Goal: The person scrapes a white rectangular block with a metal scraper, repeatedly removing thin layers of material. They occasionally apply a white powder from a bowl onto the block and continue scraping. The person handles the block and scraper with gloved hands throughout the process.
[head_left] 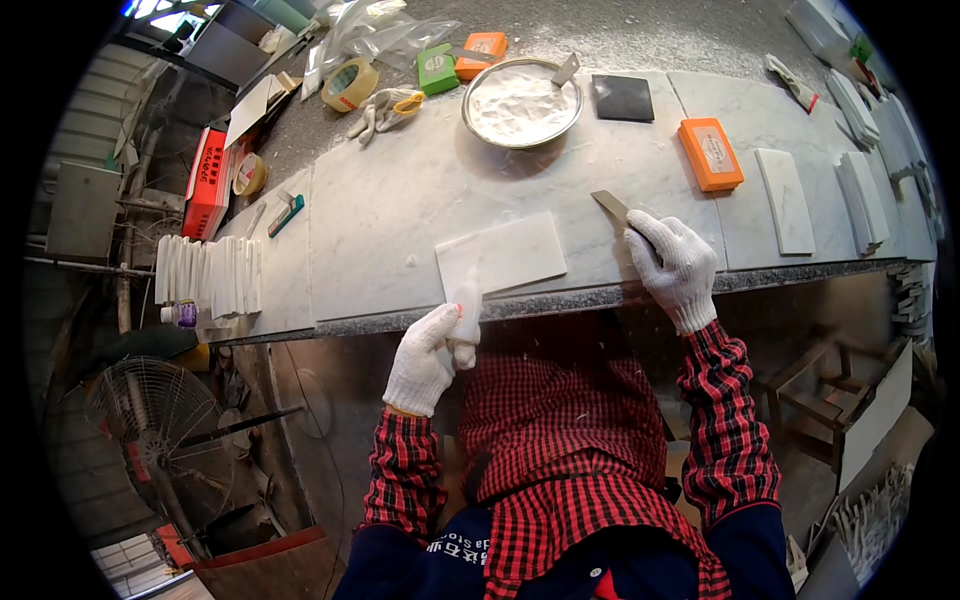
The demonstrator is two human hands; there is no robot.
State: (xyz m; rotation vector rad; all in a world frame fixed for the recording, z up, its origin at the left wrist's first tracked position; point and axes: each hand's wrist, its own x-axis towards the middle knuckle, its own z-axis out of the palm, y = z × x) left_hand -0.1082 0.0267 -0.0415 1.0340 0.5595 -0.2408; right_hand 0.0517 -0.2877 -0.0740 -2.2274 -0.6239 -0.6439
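My left hand (420, 362), in a white knit glove, is closed around a small translucent squeeze bottle (465, 312) at the bench's front edge. The bottle's narrow nozzle points up and away, over the near left part of a flat white stone tile (515, 255). Whether the tip touches the tile I cannot tell. My right hand (677, 262), gloved too, grips a thin metal scraper blade (609, 206) to the right of the tile, its free end pointing up and left. Beyond the tile stands a round metal bowl (527, 146) of white powder (515, 105), with another blade (566, 70) at its rim.
Stacked white strips (207, 275) and a teal cutter knife (287, 215) lie left. An orange box (710, 155), a black square plate (622, 98) and more white slabs (785, 202) are right. Tape (350, 85) and a loose glove (378, 115) lie far left. A fan (150, 420) stands below.
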